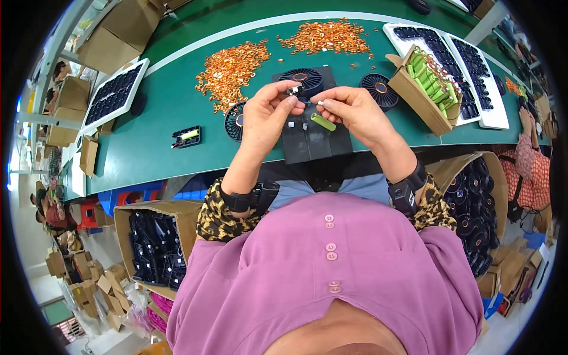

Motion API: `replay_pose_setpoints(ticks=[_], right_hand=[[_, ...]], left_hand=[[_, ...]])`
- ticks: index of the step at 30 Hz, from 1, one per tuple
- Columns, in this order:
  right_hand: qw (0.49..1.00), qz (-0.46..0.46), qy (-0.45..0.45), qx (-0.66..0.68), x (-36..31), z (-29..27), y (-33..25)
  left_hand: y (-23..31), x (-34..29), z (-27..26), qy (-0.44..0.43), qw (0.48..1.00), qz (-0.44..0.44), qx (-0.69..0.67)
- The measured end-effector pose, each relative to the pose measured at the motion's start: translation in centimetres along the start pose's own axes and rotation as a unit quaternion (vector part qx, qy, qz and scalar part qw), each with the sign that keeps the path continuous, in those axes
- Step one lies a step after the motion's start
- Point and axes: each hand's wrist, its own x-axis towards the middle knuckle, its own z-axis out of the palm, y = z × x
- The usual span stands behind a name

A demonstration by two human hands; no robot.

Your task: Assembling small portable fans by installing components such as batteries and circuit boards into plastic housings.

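Near front edge of green table [155, 143]: your left hand [265, 113] pinches black-and-white part [295, 90], your right hand [360, 116] white piece [320, 103]; tabletop stretches leftward.

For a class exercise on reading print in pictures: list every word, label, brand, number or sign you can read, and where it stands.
None can be read.
Green cell near the right hand: any marking too small.
Dark device on the right wrist: any marking too small.
Cardboard box of green cells: no legible print.
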Motion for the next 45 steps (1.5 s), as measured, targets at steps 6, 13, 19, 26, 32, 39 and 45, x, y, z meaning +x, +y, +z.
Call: replay_pose_setpoints(ticks=[6,13,19,26,32,39,45], right_hand=[[0.995,-0.089,0.033,-0.005,0.1,1.1,-0.2],[0.994,-0.088,0.064,0.011,0.2,1.5,-0.2],[0.994,-0.09,0.062,0.017,0.1,1.5,0.0],[0.995,-0.08,0.064,0.011,-0.1,1.3,0.1],[0.995,-0.074,0.048,0.049,-0.2,1.1,0.4],[0.989,-0.064,0.05,0.127,-0.5,1.3,1.0],[0.991,-0.084,0.053,0.092,-0.5,1.3,0.9]], left_hand=[[-0.2,-0.3,0.1,0.045,0.988,0.025,0.144],[-0.5,-0.7,0.8,0.034,0.992,0.034,0.12],[-0.5,-0.9,0.9,0.029,0.991,0.037,0.128],[0.0,-1.0,1.0,0.021,0.974,0.064,0.217],[0.6,-1.0,1.2,0.005,0.952,0.116,0.284],[-0.2,-0.8,1.1,0.01,0.955,0.131,0.268],[-0.3,-0.9,1.0,0.013,0.959,0.122,0.255]])
